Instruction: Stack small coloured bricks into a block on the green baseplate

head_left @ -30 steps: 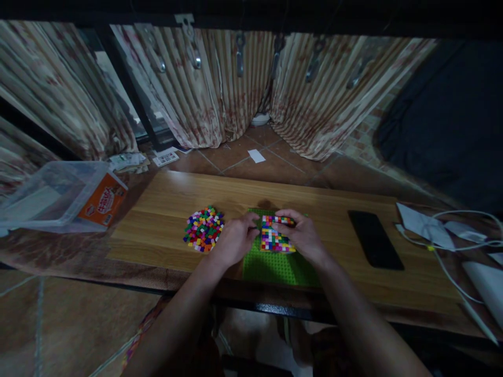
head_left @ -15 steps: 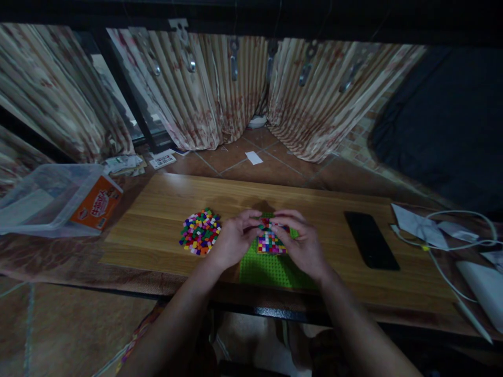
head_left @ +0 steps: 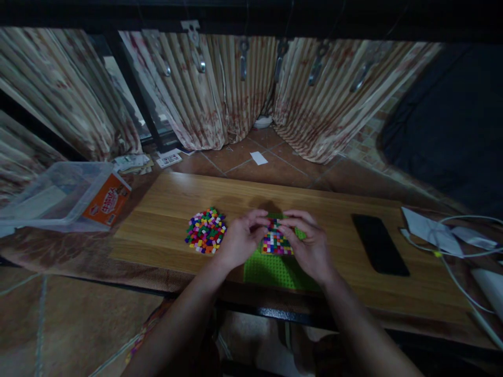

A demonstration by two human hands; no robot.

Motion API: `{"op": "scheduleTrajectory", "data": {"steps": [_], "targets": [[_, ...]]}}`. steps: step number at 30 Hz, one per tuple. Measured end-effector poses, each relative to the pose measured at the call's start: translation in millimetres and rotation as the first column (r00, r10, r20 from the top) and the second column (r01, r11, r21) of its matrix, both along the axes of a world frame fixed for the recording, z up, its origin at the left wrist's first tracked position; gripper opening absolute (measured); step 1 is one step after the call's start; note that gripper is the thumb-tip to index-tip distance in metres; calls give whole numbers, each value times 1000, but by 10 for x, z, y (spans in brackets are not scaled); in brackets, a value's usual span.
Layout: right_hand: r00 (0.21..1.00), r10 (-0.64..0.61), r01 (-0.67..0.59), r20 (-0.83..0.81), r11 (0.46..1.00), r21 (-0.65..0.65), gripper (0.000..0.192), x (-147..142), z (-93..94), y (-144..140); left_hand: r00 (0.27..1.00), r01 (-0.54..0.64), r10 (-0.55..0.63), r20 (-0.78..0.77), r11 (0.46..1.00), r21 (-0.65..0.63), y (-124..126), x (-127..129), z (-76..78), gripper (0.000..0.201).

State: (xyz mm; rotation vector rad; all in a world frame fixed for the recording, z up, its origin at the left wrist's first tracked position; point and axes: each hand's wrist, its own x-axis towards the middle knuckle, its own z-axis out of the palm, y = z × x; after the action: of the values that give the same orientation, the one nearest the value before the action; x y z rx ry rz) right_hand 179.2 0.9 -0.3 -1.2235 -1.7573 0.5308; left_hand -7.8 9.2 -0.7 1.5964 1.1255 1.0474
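1. On the long wood-grain board, near the middle and close to the near edge: bright green studded plastic baseplate.
2. Pressed onto the baseplate, tight patch of tiny multicoloured plastic bricks: white, red, blue, purple, pink, yellow, green, mixed without clear pattern. Straight near edge, flush rows, colours bright in the middle, darker toward the far side. Far part partly covered by fingers; exact outline up there, cannot tell.
3. Nearer the body, bare green studs, shadowed toward the right.
4. At the patch's far left: left hand, half closed, thumb and index close together at the tips. Any brick between them: too small, cannot tell.
5. At the patch's far right: right hand, loosely curved, partly open, thumb and index bent inward over the bricks. Anything gripped: cannot tell.
6. Left of the left hand, just beside it: loose roundish heap of mixed-colour plastic bricks, jumbled, on bare wood.
7. Well right of the baseplate: flat black rectangular phone, slightly slanted.
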Motion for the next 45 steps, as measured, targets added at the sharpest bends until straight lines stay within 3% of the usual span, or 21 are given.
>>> {"op": "scheduleTrajectory", "data": {"steps": [3,5,10,16,21,26,28,33,37,45], "targets": [[998,-61,62,30,997,-50,13,155,-47,59,976,-123,133,-175,990,71,70,-191,29,28],[996,-79,82,43,993,-88,13,235,-86,86,915,-217,247,-321,968,127,114,-336,57,25],[998,-28,37,61,989,-144,15,260,-147,116,761,-254,311,-570,950,180,163,-566,104,22],[1000,-3,1,-13,981,-194,13,148,-187,163,722,-240,289,-628,957,164,160,-567,110,22],[990,-58,22,-127,962,-273,17,83,-185,209,719,-220,244,-651,968,120,138,-542,158,25],[949,-123,-48,-289,853,-520,37,57,-168,237,684,-252,245,-687,963,93,134,-571,166,25],[939,-127,-80,-320,825,-560,39,52,-172,239,690,-241,245,-681,965,103,142,-601,146,25],[925,-122,-102,-359,832,-545,36,38,-196,230,680,-223,220,-700,971,88,147,-684,102,24],[932,-100,-106,-347,843,-527,36,45,-211,224,656,-142,127,-744,989,44,131,-713,100,24],[947,-68,-114,-315,844,-524,45,87,-196,199,497,-13,25,-867,1000,22,106,-667,115,27]]}}
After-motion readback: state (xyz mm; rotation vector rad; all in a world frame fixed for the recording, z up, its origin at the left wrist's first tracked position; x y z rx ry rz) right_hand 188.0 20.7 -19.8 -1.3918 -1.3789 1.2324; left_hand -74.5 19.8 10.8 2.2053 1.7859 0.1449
